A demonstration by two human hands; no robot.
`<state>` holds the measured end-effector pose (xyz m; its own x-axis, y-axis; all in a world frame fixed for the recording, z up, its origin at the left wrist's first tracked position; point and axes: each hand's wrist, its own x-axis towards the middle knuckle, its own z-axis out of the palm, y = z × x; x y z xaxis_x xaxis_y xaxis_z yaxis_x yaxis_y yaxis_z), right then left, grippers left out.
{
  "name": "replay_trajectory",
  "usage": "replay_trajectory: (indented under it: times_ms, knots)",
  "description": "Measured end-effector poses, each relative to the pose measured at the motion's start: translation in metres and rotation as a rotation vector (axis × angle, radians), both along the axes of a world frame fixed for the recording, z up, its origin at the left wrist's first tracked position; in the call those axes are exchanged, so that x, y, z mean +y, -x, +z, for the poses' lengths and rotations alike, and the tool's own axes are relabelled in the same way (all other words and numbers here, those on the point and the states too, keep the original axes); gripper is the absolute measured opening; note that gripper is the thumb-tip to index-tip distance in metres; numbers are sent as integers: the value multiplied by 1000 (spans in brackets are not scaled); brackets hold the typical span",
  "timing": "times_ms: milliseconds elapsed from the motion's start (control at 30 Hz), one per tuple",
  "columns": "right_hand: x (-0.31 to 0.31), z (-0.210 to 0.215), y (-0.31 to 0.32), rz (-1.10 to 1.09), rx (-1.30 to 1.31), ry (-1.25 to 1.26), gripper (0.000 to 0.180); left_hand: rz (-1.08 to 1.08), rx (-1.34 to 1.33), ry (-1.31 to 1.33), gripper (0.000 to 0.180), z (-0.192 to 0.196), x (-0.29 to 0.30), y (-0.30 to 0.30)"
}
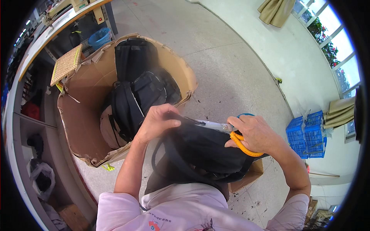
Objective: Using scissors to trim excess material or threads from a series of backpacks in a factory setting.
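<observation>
Across my lap lies a black fabric bag, with its strap looping down on the left. My left hand pinches the upper left edge of the bag between thumb and fingers. In my right hand is a pair of scissors, one handle orange and the other teal. The metal blades point left toward my left hand, along the bag's upper edge. Whether the tips touch the fabric or a thread, I cannot tell.
A large cardboard box holding several black bags stands ahead to the left. Beyond it are a woven-seat stool, a blue basket and a worktable. Blue crates stand by the right wall. Dark scraps litter the floor.
</observation>
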<state>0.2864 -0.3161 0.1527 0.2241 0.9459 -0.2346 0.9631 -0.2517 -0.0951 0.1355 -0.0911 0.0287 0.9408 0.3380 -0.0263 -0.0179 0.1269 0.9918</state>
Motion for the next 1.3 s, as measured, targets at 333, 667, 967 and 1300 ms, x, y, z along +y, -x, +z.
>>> replay_trajectory:
  times_ms: [333, 667, 967, 1300]
  knots:
    - [-11, -15, -4, -68, 126, -208, 41, -5, -97, -93, 26, -7, -1, -8]
    - [-30, -31, -6, -189, 319, -366, 41, 88, -89, 229, 24, -50, -1, 2]
    - [-65, -35, 32, -458, 434, -594, 54, 47, -292, -172, 6, 88, 10, -38]
    - [-73, -20, 33, -521, 161, -534, 72, -182, -193, -158, 14, 86, -25, -53]
